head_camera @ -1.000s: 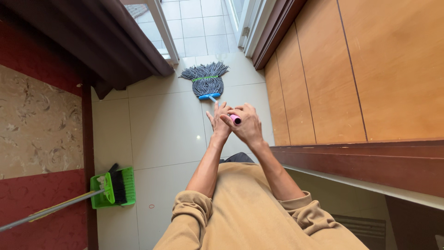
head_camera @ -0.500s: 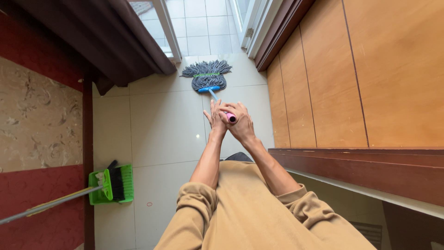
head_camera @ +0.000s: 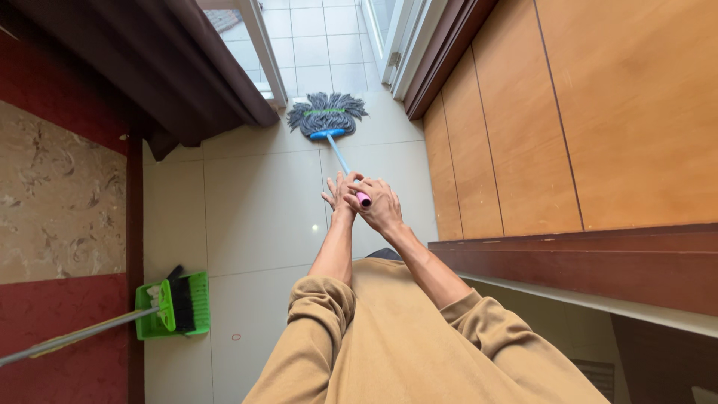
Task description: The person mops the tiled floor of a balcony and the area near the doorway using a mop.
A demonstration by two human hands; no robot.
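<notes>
Both my hands grip the top of a mop handle (head_camera: 340,158) that has a pink end cap. My left hand (head_camera: 338,196) wraps the shaft with fingers partly spread. My right hand (head_camera: 381,207) covers the pink end. The handle slopes away from me down to a grey string mop head (head_camera: 326,114) with a blue clamp. The mop head lies spread on the white tiled floor (head_camera: 262,209) close to the doorway threshold.
A green dustpan with a broom (head_camera: 176,304) leans at the left against a red and marbled wall. A dark curtain (head_camera: 164,67) hangs upper left. A wooden wardrobe (head_camera: 568,112) fills the right side. An open door (head_camera: 389,37) is beyond the mop.
The mop head has slid farther away toward the doorway, and my arms have stretched out with it. More of the handle shows between my hands and the mop head.
</notes>
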